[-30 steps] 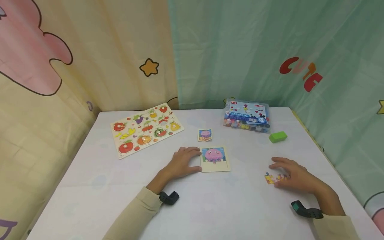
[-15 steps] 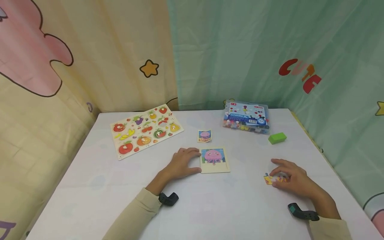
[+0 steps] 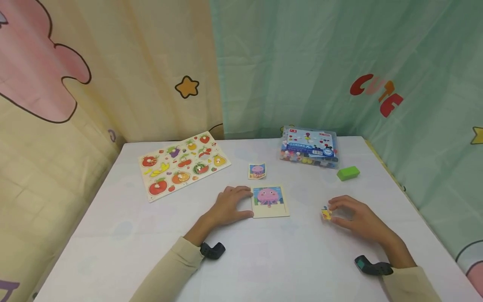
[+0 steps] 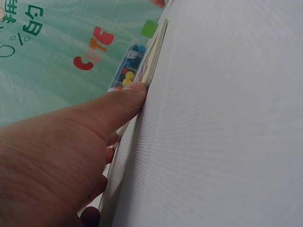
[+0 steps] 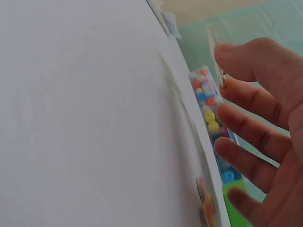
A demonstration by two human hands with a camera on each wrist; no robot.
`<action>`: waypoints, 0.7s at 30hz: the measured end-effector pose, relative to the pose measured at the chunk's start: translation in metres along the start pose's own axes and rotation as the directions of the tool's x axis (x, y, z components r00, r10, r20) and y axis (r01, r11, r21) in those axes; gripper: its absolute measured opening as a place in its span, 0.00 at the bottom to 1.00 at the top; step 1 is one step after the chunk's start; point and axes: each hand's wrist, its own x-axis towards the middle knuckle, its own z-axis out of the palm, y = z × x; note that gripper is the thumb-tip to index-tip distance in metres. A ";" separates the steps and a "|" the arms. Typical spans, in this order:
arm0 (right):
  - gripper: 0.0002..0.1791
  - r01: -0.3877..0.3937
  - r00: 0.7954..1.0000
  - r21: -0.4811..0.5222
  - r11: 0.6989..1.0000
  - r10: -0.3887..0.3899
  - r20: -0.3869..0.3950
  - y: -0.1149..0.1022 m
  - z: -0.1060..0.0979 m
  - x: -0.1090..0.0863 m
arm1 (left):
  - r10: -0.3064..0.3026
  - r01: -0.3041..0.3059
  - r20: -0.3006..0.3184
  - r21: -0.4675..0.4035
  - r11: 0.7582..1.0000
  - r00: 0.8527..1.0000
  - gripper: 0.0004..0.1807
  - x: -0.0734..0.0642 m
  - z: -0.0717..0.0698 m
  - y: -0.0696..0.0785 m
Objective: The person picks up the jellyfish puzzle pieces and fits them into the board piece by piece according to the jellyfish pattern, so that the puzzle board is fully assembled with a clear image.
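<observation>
A small square jigsaw board lies in mid-table, its upper part filled with a pink octopus picture and its lower part bare wood. My left hand rests along its left side. In the left wrist view, the left thumb touches the board's edge. To the right of the board, my right hand pinches a yellow jigsaw piece between thumb and forefinger. The right wrist view shows that piece edge-on, off the table, with the other fingers spread. Another colourful piece lies on the table below that hand.
Behind the board sits a small octopus picture card. A fruit peg puzzle lies at the back left. At the back right are a clear case of coloured beads and a green block. Curtains rise behind the white table.
My right hand has pinched a jigsaw piece from the right of the table and moved left with it, towards the board. The left hand and the board stay in place.
</observation>
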 end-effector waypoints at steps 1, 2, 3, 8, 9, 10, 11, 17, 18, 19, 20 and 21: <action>0.20 0.000 1.000 0.007 1.000 0.000 0.009 -0.003 0.003 0.006 | -0.002 0.002 0.000 0.003 1.000 1.000 0.34 0.000 0.000 0.000; 0.20 0.005 1.000 0.012 1.000 -0.005 0.020 -0.006 0.007 0.012 | -0.002 0.002 0.000 0.005 1.000 1.000 0.34 -0.001 0.001 -0.001; 0.19 0.012 0.999 0.017 1.000 -0.013 0.032 -0.008 0.011 0.019 | -0.003 0.003 0.000 0.006 1.000 1.000 0.34 -0.001 0.001 -0.001; 0.16 0.035 0.994 0.047 0.998 -0.040 0.103 -0.027 0.038 0.062 | -0.012 0.012 0.001 0.011 1.000 1.000 0.34 -0.003 0.003 -0.002; 0.15 0.039 0.992 0.055 0.998 -0.046 0.115 -0.031 0.044 0.071 | -0.014 0.014 0.001 0.012 1.000 1.000 0.34 -0.003 0.003 -0.003; 0.14 0.047 0.990 0.060 0.997 -0.055 0.127 -0.036 0.051 0.080 | -0.012 0.012 -0.001 0.010 1.000 1.000 0.34 -0.003 0.004 -0.003; 0.14 0.053 0.988 0.069 0.996 -0.063 0.140 -0.041 0.057 0.089 | -0.011 0.011 -0.003 0.009 1.000 1.000 0.34 -0.003 0.004 -0.003; 0.12 0.049 0.968 0.056 0.997 -0.061 0.245 -0.065 0.092 0.123 | -0.011 0.011 0.003 0.020 1.000 1.000 0.34 -0.001 0.003 -0.001; 0.11 0.040 0.965 0.049 0.998 -0.052 0.257 -0.067 0.096 0.125 | -0.009 0.009 0.005 0.023 1.000 1.000 0.35 0.000 0.003 -0.001; 0.11 0.034 0.964 0.051 0.998 -0.046 0.264 -0.068 0.099 0.127 | -0.010 0.010 0.007 0.026 1.000 1.000 0.35 0.000 0.003 -0.001; 0.11 0.028 0.963 0.055 0.998 -0.042 0.265 -0.069 0.102 0.128 | -0.010 0.010 0.007 0.029 1.000 1.000 0.35 0.001 0.002 -0.001; 0.11 0.022 0.964 0.055 0.998 -0.036 0.263 -0.070 0.104 0.128 | -0.010 0.010 0.005 0.035 0.999 1.000 0.35 0.001 0.001 -0.002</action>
